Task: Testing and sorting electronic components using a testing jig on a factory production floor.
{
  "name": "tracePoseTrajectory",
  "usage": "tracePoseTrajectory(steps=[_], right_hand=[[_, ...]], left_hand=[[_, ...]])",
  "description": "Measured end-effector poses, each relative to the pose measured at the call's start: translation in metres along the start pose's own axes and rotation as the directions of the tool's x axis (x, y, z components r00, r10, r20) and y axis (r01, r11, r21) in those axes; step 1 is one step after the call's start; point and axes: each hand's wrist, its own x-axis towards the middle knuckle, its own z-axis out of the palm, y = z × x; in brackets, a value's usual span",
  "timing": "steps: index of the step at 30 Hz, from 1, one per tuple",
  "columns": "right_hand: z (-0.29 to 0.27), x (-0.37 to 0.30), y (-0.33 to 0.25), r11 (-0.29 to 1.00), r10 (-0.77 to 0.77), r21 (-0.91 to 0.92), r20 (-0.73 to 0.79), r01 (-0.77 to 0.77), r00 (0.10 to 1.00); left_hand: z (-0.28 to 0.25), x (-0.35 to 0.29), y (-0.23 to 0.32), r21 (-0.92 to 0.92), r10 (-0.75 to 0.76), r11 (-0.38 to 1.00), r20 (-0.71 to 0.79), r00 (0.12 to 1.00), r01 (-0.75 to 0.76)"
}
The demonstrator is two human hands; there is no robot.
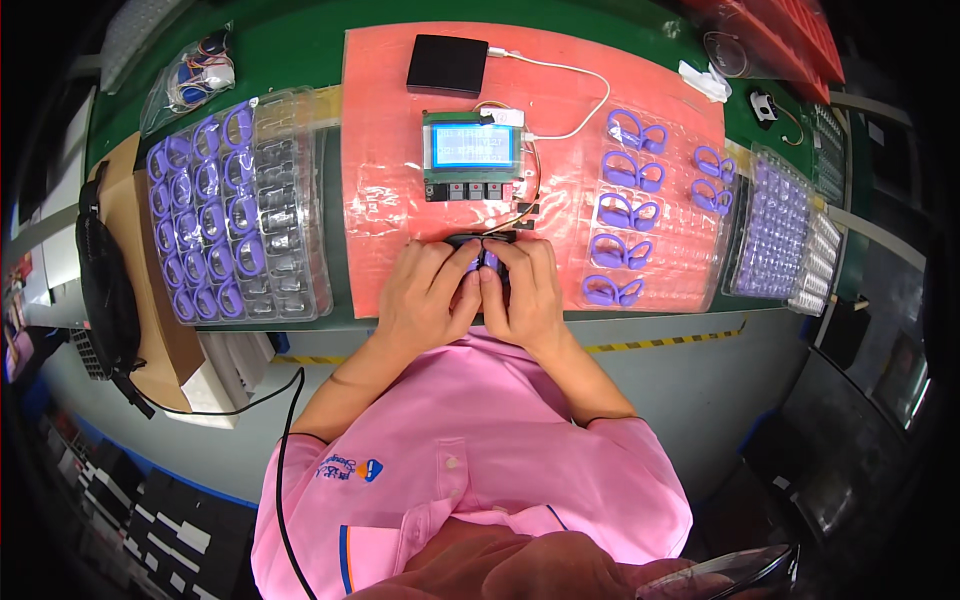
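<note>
- The left hand (425,290) and right hand (527,290) meet at the near middle of the table, fingers bent inward on small glossy purple plastic pieces (472,264); whether they pinch or merely press cannot be told, since the fingers cover the contact.
- The pieces sit at a low black holder (465,239), mostly hidden; uneven pressure from the two hands could tilt them or make one slip.
- Thin brownish wires (539,180) curve from the green circuit board with a lit blue screen (473,146) towards the holder, close by the right fingers; a snag could tug a connection loose.
- The smooth white cable (606,86) loops right from the flat black square box (447,64) to the board; a sweeping right arm might catch it.
- Purple looped plastic hooks (628,210) lie in shallow clear moulded trays at right; a bump could unseat them.
- The salmon-pink mat (385,150) looks slick and crinkled under clear film, so light parts could slide.
</note>
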Motion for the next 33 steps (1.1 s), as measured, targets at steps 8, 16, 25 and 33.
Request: tracePoseTrajectory(steps=[8, 16, 25, 33], right_hand=[[-0.0007, 0.0018, -0.0001, 1.0, -0.005, -0.01, -0.005, 0.005, 1.0], [-0.0001, 0.0006, -0.0015, 1.0, 0.012, -0.005, -0.011, -0.012, 1.0], [-0.0014, 0.0001, 0.003, 0.999, -0.033, 0.007, -0.006, 0.033, 0.999], [-0.0018, -0.0014, 0.0007, 0.993, 0.02, 0.122, -0.099, -0.008, 0.995]], left_hand=[[-0.0033, 0.0035, 0.0027, -0.006, -0.016, 1.0, 0.018, 1.0, 0.016], [-0.0045, 0.0035, 0.0024, -0.005, -0.021, 1.0, 0.027, 0.999, 0.021], [-0.0055, 0.003, 0.0025, -0.034, -0.002, 0.999, 0.029, 1.0, 0.003], [-0.0057, 0.0065, 0.0036, -0.179, -0.021, 0.983, 0.076, 0.997, 0.034]])
